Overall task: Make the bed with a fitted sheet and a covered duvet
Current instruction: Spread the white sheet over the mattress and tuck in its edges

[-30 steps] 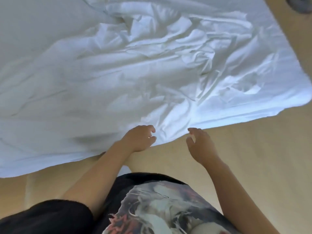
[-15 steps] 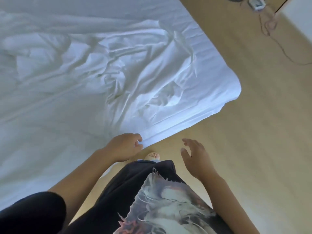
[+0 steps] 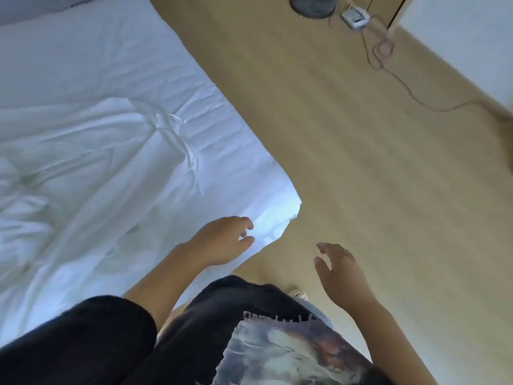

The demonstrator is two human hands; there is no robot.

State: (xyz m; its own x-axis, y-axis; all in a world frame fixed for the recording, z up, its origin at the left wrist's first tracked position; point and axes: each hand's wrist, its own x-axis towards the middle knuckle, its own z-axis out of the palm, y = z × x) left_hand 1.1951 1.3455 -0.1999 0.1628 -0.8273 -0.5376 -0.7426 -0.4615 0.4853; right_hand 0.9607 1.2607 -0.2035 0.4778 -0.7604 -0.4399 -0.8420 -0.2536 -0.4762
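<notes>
Sheet corner (image 3: 281, 215) nearer now, beside L grip (image 3: 222, 240)

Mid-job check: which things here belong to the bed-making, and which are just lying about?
Job: white sheet; left hand over its near corner; right hand, open above the floor.
Lying about: dark round base, small white device and its cord, all on the floor.
</notes>
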